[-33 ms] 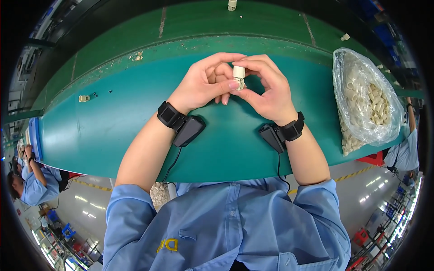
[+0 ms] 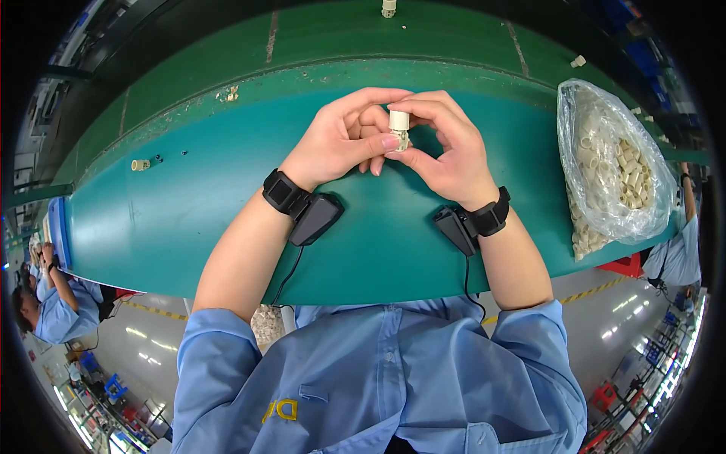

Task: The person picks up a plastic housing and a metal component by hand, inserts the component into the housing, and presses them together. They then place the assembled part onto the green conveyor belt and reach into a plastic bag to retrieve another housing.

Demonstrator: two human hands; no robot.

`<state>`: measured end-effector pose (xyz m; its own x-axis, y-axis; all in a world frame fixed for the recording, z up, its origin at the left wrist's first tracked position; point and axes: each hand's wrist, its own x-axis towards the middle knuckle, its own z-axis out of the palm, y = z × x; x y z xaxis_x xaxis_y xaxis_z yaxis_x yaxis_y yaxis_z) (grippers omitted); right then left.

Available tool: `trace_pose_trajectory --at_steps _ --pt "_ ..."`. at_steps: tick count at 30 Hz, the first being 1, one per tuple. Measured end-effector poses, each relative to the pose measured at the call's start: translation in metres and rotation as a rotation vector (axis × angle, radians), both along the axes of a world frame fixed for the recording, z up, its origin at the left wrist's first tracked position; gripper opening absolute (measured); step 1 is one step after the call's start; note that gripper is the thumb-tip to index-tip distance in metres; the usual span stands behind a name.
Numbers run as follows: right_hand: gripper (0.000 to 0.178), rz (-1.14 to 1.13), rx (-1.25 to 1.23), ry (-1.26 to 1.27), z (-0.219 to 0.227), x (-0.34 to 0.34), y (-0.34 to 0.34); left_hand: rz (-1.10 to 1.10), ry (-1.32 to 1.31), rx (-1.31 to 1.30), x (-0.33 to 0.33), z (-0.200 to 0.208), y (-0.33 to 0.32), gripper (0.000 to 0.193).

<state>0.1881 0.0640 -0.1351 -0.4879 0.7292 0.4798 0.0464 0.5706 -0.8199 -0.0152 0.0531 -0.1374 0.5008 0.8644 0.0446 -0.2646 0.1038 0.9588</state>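
Over the middle of the table, a small cream plastic cylindrical fitting [image 2: 399, 120] is held upright between both hands. Its upper part is a smooth sleeve, and its lower part is narrower, more detailed and partly covered by fingers. My left hand [image 2: 336, 140] is closed, its thumb pressed to the fitting's lower part. From the other side my right hand [image 2: 456, 149] grips it too, with the index finger at the top of the sleeve and the thumb near the bottom. A similar cream fitting [image 2: 141, 165] lies at the left of the table.
A clear plastic bag [image 2: 578, 144] full of cream cylindrical parts [image 2: 634, 174] stands at the right. Small dark bits [image 2: 159, 158] lie beside the left fitting. Another fitting [image 2: 389, 8] sits on the green surface beyond. Black devices with cables are strapped to both wrists. People in blue work at both sides.
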Motion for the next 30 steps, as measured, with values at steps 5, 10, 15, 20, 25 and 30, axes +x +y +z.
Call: trace_pose_trajectory --at_steps 5,10,15,20,25,30 --pt "0.048 0.026 -0.014 0.068 -0.006 0.002 0.003 -0.029 -0.03 -0.018 0.001 -0.002 0.003 0.055" --pt "0.048 0.031 -0.077 0.09 -0.006 0.0 0.001 -0.039 -0.058 -0.043 0.001 -0.003 0.003 0.056" --pt "0.046 0.022 0.009 0.027 0.001 0.003 0.001 -0.064 -0.047 -0.049 0.0 -0.003 0.004 0.056" --pt "0.044 -0.028 0.051 -0.014 -0.001 0.0 0.001 -0.06 -0.057 -0.055 0.0 -0.005 0.006 0.054" --pt "0.046 -0.091 0.102 -0.057 0.001 0.004 0.002 -0.051 -0.08 -0.097 0.003 -0.002 0.006 0.044" --pt "0.048 -0.105 0.162 -0.088 -0.004 0.006 0.005 -0.088 0.013 -0.094 0.0 0.0 0.008 0.046"
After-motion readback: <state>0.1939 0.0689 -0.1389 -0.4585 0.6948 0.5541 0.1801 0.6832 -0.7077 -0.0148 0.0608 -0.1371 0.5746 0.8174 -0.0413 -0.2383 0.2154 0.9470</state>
